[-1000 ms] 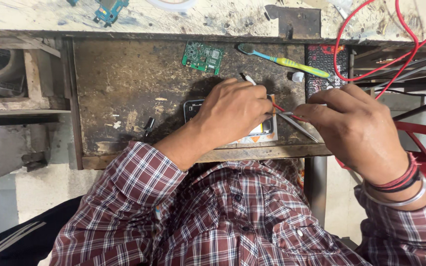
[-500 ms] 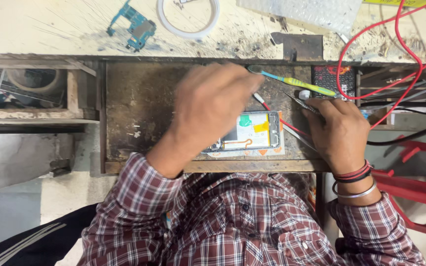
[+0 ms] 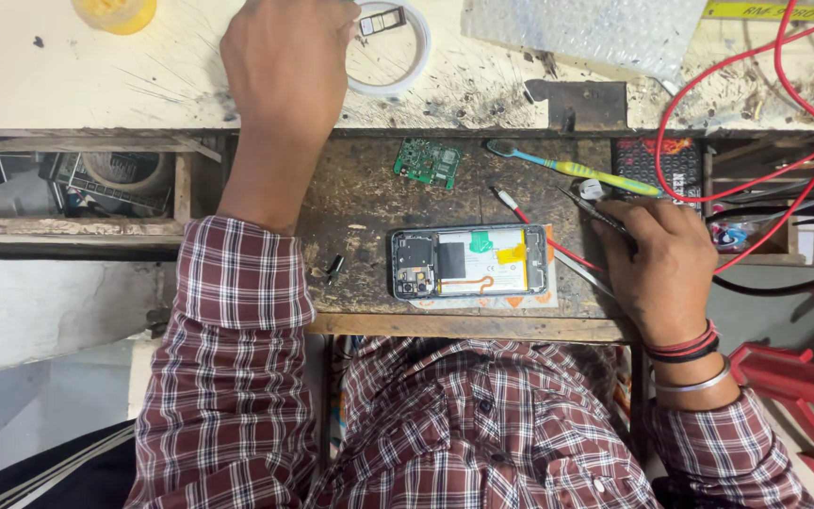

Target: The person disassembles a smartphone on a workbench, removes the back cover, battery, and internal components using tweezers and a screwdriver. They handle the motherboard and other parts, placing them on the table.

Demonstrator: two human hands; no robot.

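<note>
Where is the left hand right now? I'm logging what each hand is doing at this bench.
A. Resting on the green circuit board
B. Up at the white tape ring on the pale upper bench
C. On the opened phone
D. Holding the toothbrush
B: the left hand reaches up beside the white tape ring, far from the opened phone.

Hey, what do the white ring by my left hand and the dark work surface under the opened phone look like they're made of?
The white ring by the left hand looks like a roll of tape, matte white with a thin wall and an open middle. The dark work surface under the opened phone looks like worn wood with a rough, stained, matte face and a paler wooden front edge, though a grimy metal top is possible.
</note>
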